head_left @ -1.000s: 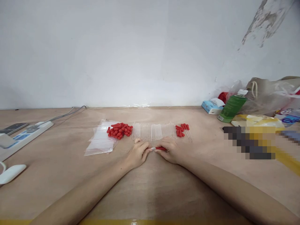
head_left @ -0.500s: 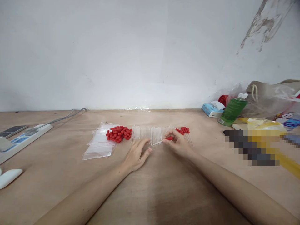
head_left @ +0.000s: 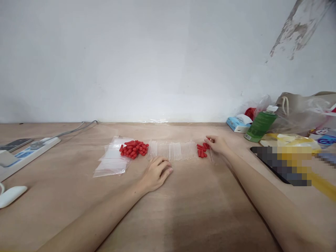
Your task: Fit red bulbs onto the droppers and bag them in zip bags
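My left hand [head_left: 156,174] rests on the wooden table with its fingers loosely bent and thumb apart, holding nothing. Just beyond its fingertips lies a row of clear thin glass tubes [head_left: 181,150]. My right hand [head_left: 217,144] is at the right end of that row, thumb and fingers closed round the red bulb of a dropper [head_left: 208,141]. Thin glass stems [head_left: 211,155] show below this hand, partly overlapping. Several loose-looking red bulbs [head_left: 202,153] lie just left of it. A larger heap of red rubber bulbs [head_left: 133,149] sits left of the tubes, partly on clear plastic bags [head_left: 110,164].
At the left are a white power strip [head_left: 28,155] with a grey cable and a white rounded object [head_left: 13,196]. On the right stand a tissue box [head_left: 238,124], a tilted green bottle [head_left: 261,124], plastic bags [head_left: 299,112] and a dark, partly pixelated phone-like slab [head_left: 267,166].
My right hand has carried the dropper from in front of the tubes rightward and away to the red-bulbed group. My left hand has stayed in place, its fingers slightly more bent.
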`<state>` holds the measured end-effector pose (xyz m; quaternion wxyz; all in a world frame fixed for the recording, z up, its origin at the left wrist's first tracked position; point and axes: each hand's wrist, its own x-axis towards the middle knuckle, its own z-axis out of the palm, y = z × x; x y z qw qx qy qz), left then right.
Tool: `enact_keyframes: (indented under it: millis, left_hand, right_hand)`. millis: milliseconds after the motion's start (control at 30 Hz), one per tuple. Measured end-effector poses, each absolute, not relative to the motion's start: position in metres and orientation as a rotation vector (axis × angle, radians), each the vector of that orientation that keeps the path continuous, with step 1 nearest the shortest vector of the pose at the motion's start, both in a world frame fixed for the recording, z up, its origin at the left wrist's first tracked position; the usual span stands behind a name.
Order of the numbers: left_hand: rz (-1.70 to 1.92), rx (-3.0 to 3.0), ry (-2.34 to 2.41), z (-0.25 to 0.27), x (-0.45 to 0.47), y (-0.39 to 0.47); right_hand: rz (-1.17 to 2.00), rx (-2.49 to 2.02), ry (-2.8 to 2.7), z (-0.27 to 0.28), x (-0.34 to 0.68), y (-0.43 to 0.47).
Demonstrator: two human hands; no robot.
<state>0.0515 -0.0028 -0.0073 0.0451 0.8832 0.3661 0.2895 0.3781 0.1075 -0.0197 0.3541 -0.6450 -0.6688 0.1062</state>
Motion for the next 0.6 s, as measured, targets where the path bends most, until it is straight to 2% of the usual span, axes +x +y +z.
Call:
enact_keyframes:
  millis: [233,400,600]
  left_hand:
    - [0.921,2.691,1.167,-0.008,0.052,-0.004]
    - [0.996,2.617,1.575,-0.002,0.058,0.011]
    - [0.793,2.603,1.948,0.01,0.085,0.046]
  right_hand:
    - [0.226,-1.653,-1.811,-0.021,0.372,0.101]
    - [0.139,-1.624,-1.874,-0.01,0.364,0.092]
    - [0.154,-1.564,-1.997,-0.014,0.349,0.093]
